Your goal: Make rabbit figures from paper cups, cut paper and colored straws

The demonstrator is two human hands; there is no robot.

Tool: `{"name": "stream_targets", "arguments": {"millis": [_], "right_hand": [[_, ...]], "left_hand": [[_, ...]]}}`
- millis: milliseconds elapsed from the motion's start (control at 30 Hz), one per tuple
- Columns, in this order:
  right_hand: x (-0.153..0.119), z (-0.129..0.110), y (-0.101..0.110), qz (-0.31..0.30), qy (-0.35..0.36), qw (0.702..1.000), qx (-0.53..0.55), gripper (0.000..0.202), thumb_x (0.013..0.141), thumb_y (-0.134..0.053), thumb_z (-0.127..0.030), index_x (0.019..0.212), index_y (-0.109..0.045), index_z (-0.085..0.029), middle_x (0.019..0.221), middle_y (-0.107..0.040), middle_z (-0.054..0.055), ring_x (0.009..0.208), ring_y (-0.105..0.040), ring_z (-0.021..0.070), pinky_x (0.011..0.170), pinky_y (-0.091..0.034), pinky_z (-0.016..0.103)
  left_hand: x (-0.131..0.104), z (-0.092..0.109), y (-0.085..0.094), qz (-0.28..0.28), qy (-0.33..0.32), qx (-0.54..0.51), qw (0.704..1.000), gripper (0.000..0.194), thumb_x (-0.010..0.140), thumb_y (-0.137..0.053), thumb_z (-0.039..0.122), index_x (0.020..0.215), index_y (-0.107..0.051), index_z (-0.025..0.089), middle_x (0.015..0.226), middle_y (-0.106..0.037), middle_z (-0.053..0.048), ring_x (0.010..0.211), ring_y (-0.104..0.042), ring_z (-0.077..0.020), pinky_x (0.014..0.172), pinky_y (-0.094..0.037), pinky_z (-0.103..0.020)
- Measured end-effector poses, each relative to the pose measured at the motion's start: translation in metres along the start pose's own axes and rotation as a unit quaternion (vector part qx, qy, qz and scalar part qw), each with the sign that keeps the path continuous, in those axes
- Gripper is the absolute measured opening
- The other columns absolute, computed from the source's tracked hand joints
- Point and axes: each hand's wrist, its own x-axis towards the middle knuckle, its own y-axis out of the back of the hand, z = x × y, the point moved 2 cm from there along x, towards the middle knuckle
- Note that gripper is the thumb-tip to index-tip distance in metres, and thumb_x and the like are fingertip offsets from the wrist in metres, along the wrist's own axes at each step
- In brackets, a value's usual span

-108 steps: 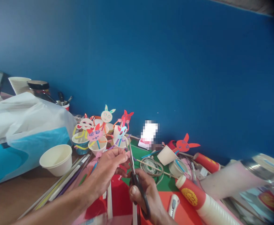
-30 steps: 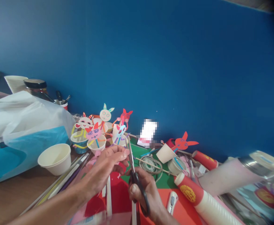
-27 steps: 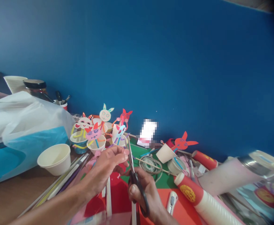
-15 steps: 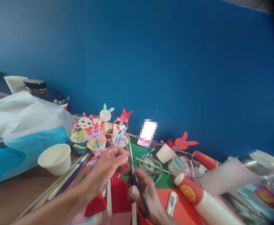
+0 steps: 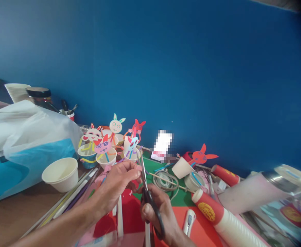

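Note:
My right hand [image 5: 157,209] is closed round the black handles of a pair of scissors [image 5: 144,175], whose blades point up and away, slightly parted. Just left of the blades, my left hand [image 5: 123,176] pinches a small pink piece [image 5: 139,168] between thumb and fingers; most of it is hidden. Red paper [image 5: 132,212] lies below the hands, with small pink scraps on it. Beyond them stand paper cups with animal faces, among them a pink face [image 5: 103,146] and a white rabbit face [image 5: 115,126].
A white bowl [image 5: 60,174] and long sticks lie at the left, beside a plastic bag [image 5: 34,127]. On the right are a utility knife [image 5: 189,222], a stack of cups [image 5: 232,223], a tumbler [image 5: 245,195] and a tilted cup [image 5: 182,168]. A tape roll [image 5: 163,180] rests on green paper.

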Motion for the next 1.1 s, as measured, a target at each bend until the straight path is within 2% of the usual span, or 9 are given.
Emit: {"name": "stream_targets", "arguments": {"millis": [1100], "right_hand": [[-0.0028,0.0071,0.0029,0.013,-0.031,0.999,0.01,0.039,0.069,-0.064,-0.046,0.09,-0.053,-0.015,0.051,-0.045,-0.005,0.041,-0.036,0.0056,0.038,-0.028,0.017]], "left_hand": [[0.0018,-0.0003,0.0065,-0.003,-0.012,0.001,1.0,0.016,0.074,-0.054,0.032,0.068,-0.056,0.016,0.061,-0.058,0.0,0.056,-0.054,-0.0127,0.052,-0.042,-0.024]]}}
